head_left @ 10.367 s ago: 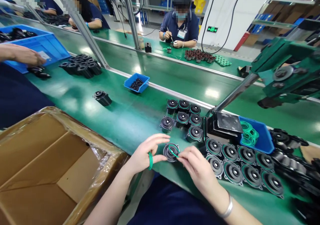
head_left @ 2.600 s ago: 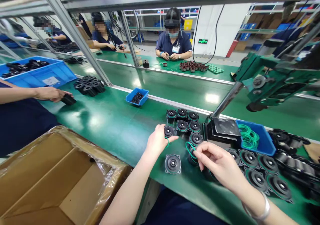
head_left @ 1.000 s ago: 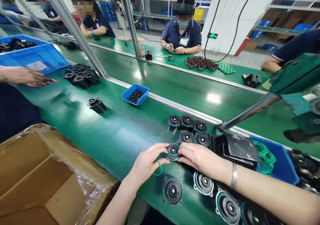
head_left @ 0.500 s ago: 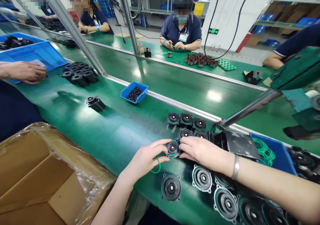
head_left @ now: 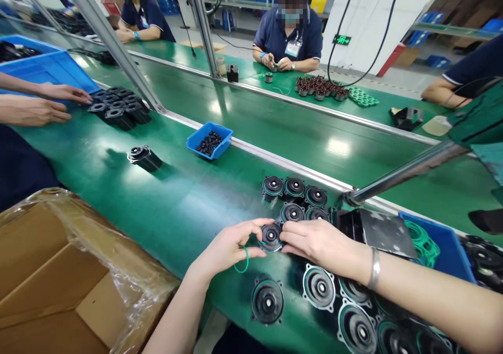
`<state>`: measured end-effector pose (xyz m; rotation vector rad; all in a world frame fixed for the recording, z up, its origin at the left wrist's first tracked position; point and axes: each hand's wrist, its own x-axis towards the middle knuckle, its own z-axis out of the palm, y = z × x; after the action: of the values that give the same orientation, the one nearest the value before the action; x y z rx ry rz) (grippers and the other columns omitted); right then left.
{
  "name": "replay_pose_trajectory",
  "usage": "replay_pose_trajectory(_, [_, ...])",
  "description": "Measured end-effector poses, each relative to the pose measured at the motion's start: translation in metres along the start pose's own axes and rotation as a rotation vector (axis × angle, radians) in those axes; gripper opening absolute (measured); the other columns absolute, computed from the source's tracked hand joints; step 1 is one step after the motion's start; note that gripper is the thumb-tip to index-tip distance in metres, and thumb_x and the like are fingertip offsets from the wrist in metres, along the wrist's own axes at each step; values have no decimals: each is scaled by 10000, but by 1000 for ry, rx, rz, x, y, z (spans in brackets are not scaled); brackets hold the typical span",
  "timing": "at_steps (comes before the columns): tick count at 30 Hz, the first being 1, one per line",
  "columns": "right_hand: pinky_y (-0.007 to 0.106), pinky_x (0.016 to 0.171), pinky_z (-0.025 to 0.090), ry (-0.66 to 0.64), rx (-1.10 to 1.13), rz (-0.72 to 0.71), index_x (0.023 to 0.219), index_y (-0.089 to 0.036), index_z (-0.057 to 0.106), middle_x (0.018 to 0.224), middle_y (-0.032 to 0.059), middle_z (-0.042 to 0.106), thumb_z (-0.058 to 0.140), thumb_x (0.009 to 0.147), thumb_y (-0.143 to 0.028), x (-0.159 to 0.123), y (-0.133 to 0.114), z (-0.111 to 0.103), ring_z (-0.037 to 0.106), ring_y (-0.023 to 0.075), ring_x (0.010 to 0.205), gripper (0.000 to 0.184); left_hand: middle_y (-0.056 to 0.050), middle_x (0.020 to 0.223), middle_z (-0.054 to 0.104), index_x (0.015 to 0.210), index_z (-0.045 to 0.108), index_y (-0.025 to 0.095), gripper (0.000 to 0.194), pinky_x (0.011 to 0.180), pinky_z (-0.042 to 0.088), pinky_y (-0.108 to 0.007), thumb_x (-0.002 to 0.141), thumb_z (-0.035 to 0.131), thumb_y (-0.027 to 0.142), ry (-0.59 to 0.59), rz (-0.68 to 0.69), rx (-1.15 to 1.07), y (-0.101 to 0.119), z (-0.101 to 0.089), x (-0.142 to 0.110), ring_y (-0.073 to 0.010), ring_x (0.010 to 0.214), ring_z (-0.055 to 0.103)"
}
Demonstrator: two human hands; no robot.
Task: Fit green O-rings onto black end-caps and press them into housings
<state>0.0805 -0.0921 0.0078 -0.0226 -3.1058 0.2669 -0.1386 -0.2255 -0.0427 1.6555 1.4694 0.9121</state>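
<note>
A round black part sits on the green belt, and both my hands pinch it between their fingertips. My left hand holds its left rim, with green rubber rings looped around the fingers. My right hand presses on its right side, fingers curled. Just behind stands a cluster of like black parts with green rings fitted. Flat black discs lie in front of my hands and run off to the right.
An open cardboard box lined with plastic stands at lower left. A small blue tray of black bits, a lone black part and a blue bin of green rings lie around. A co-worker's hands work at left; other people sit across.
Over the last second both hands stay pinched on the same black part. The view has drifted slightly. The co-worker at left has reached a second hand toward the stack of black parts.
</note>
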Motion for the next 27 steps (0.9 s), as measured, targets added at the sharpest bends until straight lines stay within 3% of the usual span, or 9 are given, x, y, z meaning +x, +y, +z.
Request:
replay_pose_trajectory(3, [268, 568, 398, 22, 1, -17, 969, -167, 583, 884, 11, 587, 389, 1044, -294, -2, -3, 5, 563, 123, 676, 243, -78, 1365, 632, 880, 586, 204, 167, 686, 522, -237, 847, 737, 270, 34, 29, -10, 0, 3, -2, -84, 641, 631])
replay_pose_trajectory(8, [268, 602, 430, 57, 5, 4, 1027, -145, 594, 889, 27, 619, 379, 1043, -233, -2, -10, 9, 583, 132, 692, 232, -108, 1348, 640, 880, 616, 196, 86, 948, 534, -299, 878, 698, 221, 106, 166, 14, -4, 14, -7, -218, 1166, 665])
replay_pose_trajectory(11, [265, 620, 457, 38, 24, 6, 1029, -140, 602, 889, 32, 623, 384, 1032, -191, -3, -15, 8, 594, 139, 708, 224, -137, 1323, 652, 903, 649, 181, 13, 919, 556, -281, 906, 658, 189, 164, 255, 66, -8, 21, -12, -223, 1144, 681])
replay_pose_trajectory(14, [278, 646, 487, 31, 30, -36, 1063, -121, 607, 934, 58, 635, 341, 1022, -124, -4, -18, 3, 615, 156, 750, 269, -152, 1423, 565, 969, 692, 181, 109, 836, 588, -237, 942, 589, 157, 184, 302, 112, -9, 24, -18, -170, 965, 744])
replay_pose_trajectory(16, [280, 652, 494, 53, 71, -43, 1090, -128, 610, 925, 61, 635, 327, 1024, -128, -4, -21, -3, 616, 157, 748, 291, -138, 1475, 513, 1076, 697, 204, 177, 874, 595, -258, 948, 578, 171, 185, 295, 119, -5, 25, -22, -178, 1012, 732])
replay_pose_trajectory(19, [254, 662, 500, 149, 324, 117, 1099, -169, 613, 901, 44, 625, 450, 1020, -285, 3, -31, -15, 609, 136, 733, 215, -107, 1452, 546, 1256, 608, 233, 306, 1049, 529, -383, 958, 557, 192, 329, 206, 111, 11, 25, -19, -225, 1249, 610])
replay_pose_trajectory(23, [214, 545, 470, 174, 830, 347, 867, -163, 612, 720, -1, 590, 624, 891, -540, 24, -50, -25, 556, 101, 573, 377, -78, 1354, 616, 1250, 569, 227, 323, 1103, 483, -414, 970, 444, 127, 563, 148, 107, 48, 18, -2, -195, 1276, 575])
replay_pose_trajectory(25, [218, 540, 469, 187, 974, 375, 777, -168, 580, 623, -18, 561, 568, 922, -544, 32, -52, -29, 545, 101, 531, 403, -74, 1349, 615, 1275, 560, 224, 355, 1092, 490, -405, 959, 437, 117, 479, 171, 128, 67, 2, 6, -193, 1261, 581])
replay_pose_trajectory(27, [229, 554, 482, 265, 1029, 397, 775, -174, 575, 619, -20, 554, 563, 926, -530, 36, -46, -34, 548, 104, 527, 387, -63, 1412, 571, 1395, 477, 254, 483, 1022, 540, -371, 924, 552, 177, 244, 157, 166, 79, -29, 11, -202, 1211, 614])
